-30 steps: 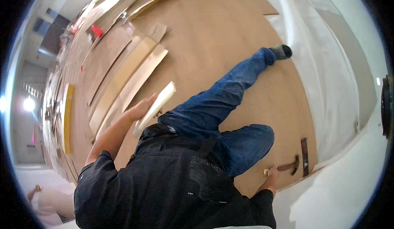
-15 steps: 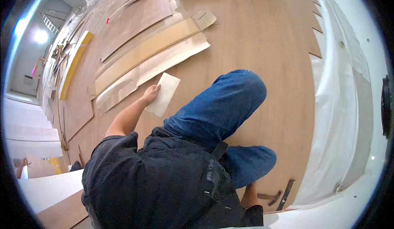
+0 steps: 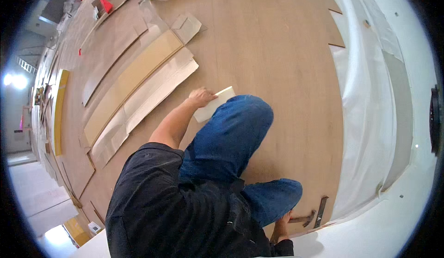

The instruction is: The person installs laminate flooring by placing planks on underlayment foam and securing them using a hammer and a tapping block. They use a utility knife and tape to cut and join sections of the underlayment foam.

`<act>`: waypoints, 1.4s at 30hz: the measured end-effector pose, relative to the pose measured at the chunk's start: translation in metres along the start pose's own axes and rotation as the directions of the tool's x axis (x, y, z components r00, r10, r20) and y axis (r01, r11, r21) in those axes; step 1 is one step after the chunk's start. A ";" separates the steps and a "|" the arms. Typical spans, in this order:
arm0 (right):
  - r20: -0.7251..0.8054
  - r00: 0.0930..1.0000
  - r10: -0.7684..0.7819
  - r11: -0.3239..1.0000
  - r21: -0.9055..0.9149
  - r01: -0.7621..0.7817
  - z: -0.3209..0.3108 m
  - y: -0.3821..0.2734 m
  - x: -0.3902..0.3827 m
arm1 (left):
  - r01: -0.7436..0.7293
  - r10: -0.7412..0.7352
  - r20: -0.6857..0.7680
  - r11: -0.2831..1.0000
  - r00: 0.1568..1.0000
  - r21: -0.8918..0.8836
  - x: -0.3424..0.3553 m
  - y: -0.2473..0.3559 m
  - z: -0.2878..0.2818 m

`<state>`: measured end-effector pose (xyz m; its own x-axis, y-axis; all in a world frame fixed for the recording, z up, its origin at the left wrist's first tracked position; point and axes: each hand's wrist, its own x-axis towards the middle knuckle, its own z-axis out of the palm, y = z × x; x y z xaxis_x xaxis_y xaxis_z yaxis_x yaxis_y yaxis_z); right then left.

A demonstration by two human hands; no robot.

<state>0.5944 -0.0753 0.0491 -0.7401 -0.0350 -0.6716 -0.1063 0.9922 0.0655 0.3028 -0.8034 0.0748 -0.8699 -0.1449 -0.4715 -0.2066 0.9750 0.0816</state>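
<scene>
My left hand [image 3: 203, 97] is closed on the upper edge of a pale rectangular piece of board [image 3: 209, 111], beside my raised left knee. The knee hides part of the board, which is tilted with its thin edge showing. Low at the right, my right hand [image 3: 282, 221] is closed at the handle end of a hammer [image 3: 303, 219] lying on the wood floor; my jeans and sleeve partly cover that hand. A flat dark metal bar [image 3: 320, 211] lies just right of the hammer's head.
Long cardboard strips [image 3: 134, 84] lie on the wood-look floor [image 3: 277, 40] to the left. A yellow long package [image 3: 59, 112] is farther left. White underlayment sheeting [image 3: 370, 96] runs along the right wall. A red object [image 3: 106, 5] sits at the far left.
My left hand has brought the board right, against my knee, and tilted it. My right hand has shifted to the hammer's handle. The view has turned, so the floor items appear farther left.
</scene>
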 end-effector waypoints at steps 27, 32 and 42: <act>-0.328 0.846 0.420 0.810 0.556 -0.187 -0.202 0.104 -0.013 | -0.157 0.167 0.102 0.983 0.981 -0.094 0.158 0.033 -0.139; -0.102 0.812 0.574 0.812 0.197 -0.549 -0.245 0.110 -0.035 | -0.167 0.246 0.108 0.863 0.963 -0.477 0.204 0.113 -0.165; 0.093 0.648 0.756 0.626 0.186 -0.757 -0.192 0.123 -0.093 | 0.276 -0.267 0.070 0.930 0.961 -0.241 0.268 -0.056 -0.073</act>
<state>0.5228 0.0269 0.2618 -0.4982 0.7386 -0.4542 0.6177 0.6699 0.4119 0.0485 -0.9096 0.0078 -0.7493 -0.3882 -0.5365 -0.5406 0.8265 0.1571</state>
